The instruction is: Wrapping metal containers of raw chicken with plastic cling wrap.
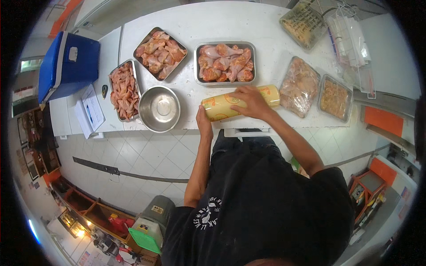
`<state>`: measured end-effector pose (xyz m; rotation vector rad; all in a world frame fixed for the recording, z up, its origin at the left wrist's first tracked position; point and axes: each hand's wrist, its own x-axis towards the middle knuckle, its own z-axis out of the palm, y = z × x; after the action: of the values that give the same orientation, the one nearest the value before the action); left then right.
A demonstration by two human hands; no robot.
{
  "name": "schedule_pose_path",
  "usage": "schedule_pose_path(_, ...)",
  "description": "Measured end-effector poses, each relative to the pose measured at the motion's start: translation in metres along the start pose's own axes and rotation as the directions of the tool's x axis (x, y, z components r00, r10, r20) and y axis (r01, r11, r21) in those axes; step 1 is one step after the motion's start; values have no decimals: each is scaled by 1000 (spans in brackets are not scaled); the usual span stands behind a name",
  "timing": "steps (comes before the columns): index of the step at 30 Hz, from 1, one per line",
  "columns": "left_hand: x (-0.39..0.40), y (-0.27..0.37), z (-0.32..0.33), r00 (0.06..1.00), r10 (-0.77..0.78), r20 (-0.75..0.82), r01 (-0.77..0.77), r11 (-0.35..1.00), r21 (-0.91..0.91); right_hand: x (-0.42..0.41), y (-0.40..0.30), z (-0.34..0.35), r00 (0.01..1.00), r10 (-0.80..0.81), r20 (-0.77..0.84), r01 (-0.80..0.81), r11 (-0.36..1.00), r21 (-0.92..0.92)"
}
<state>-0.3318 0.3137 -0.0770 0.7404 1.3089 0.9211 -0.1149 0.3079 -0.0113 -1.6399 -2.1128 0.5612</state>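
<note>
A thick roll of yellow plastic film (219, 111) with printed writing lies slantwise at the table's front edge. My right hand (249, 102) grips it from above, fingers spread across its middle. At the roll's left end, my left hand (204, 123) holds the edge with its fingertips. Just behind stands a steel tray of raw chicken drumsticks (224, 63). To the right, touching or nearly touching the roll, is a tray of pale raw meat under clear wrap (299, 88). An empty steel bowl (160, 108) sits to the left of my hands.
Left on the white table (226, 20) are trays of chicken pieces (160, 55) and thin raw cuts (124, 91), an open notebook (90, 109) with a pen, and a blue cooler (71, 65). Right are a minced-food container (335, 98), a plastic tub (303, 26) and a wire rack (349, 43).
</note>
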Motion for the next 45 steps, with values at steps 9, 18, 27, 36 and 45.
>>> schedule_pose_path(9,1,-1,-1,1000,-14,-21,14,1000,-28,34,-7,45,997,-17,78,0,978,210)
schedule_pose_path(18,1,12,4,995,-77,-57,79,996,34,33,-5,68,962,-256,-91,253,966,-43)
schedule_pose_path(27,-4,35,3,621,665,415,-674,183,716,21,-18,50,973,-228,-23,229,965,129)
schedule_pose_path(36,-6,70,-16,771,382,509,-635,509,580,-31,25,-10,979,-99,-179,90,994,-54)
schedule_pose_path(45,-4,72,-25,673,423,607,-727,531,437,-36,30,-13,977,129,-171,-98,979,179)
